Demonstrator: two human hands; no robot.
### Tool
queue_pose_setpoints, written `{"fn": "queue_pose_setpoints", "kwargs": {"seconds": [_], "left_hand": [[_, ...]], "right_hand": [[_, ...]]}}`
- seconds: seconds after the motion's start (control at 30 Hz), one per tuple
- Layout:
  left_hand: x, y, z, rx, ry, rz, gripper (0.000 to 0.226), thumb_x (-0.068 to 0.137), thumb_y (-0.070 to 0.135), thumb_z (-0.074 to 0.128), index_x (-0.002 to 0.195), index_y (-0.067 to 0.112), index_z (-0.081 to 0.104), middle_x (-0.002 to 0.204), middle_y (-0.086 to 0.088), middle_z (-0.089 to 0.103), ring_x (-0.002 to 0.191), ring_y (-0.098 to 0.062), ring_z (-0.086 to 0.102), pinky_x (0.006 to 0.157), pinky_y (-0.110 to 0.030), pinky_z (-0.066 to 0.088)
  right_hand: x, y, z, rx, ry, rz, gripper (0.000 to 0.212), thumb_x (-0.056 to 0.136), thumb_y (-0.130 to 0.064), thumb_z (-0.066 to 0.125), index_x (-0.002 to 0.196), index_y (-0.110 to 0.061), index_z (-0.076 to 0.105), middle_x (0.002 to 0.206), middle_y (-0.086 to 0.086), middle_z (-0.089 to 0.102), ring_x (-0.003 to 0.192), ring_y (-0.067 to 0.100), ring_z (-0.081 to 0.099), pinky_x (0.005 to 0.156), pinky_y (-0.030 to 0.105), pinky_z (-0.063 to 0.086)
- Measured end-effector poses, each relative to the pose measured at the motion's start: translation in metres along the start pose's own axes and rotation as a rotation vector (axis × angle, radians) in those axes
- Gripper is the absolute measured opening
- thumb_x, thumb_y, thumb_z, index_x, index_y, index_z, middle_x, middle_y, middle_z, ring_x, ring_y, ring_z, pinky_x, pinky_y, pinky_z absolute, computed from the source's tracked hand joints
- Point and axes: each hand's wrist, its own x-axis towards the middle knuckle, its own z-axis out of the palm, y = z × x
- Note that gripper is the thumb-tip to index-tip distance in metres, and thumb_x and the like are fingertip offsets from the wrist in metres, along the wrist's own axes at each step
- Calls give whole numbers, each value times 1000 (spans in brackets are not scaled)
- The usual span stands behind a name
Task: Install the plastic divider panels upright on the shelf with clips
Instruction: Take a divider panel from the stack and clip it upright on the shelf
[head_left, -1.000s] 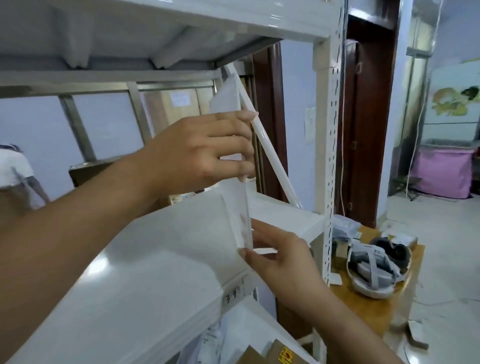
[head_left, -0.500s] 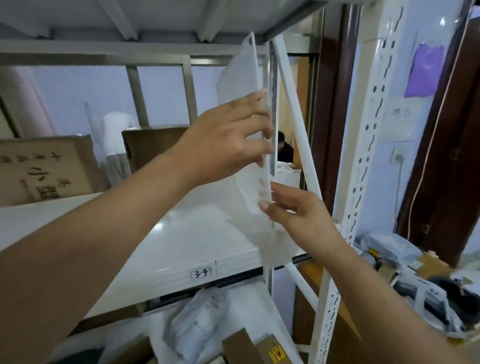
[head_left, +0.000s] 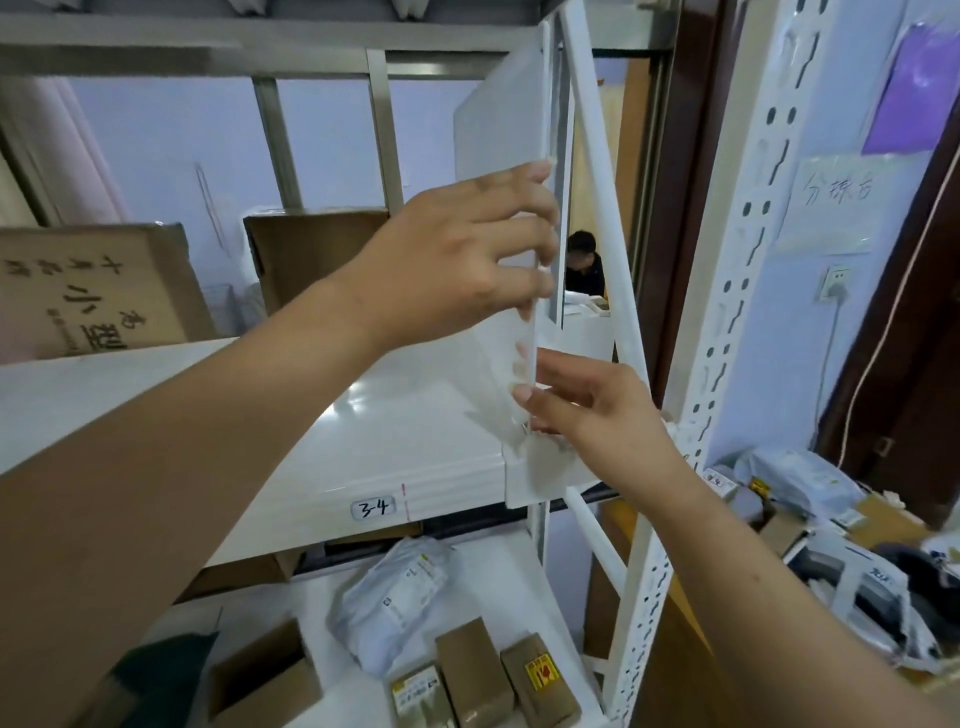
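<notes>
My left hand (head_left: 467, 254) and right hand (head_left: 587, 405) both pinch the frosted, translucent divider panel (head_left: 498, 124), standing upright at the shelf (head_left: 363, 441)'s front right corner.

Pale blue wall (head_left: 769, 364) with a socket (head_left: 835, 283), dark brown door frame (head_left: 691, 208) beside it.

Even bright indoor light; glare streak on my shelf (head_left: 363, 410); fisheye bends edges; my fingertips (head_left: 540, 291) motion-blurred.
</notes>
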Motion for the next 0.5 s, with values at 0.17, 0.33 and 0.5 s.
{"fn": "queue_pose_setpoints", "kwargs": {"seconds": [0.17,0.33,0.5], "left_hand": [[5,-6,-2,-14,-17,21,18,107,11,68,96,11,82,101,-14,76,107,-34,72,118,-47,46],[7,-7,-2,-60,4,-21,16,106,12,70,96,9,83,99,-15,76,106,-36,73,111,-53,53],[9,-12,-3,-62,15,-69,16,106,16,71,97,9,82,99,-16,75,107,-39,72,111,-58,52]], "right_hand": [[4,1,-3,54,-14,13,31,96,-17,75,124,-28,78,115,-12,80,101,19,79,84,44,66],[8,-3,-6,92,-6,11,31,94,-11,76,123,-24,79,108,-8,83,98,14,80,78,35,67],[8,-7,-13,21,49,-18,32,95,-19,75,125,-29,77,108,-8,83,98,22,79,83,47,65]]}}
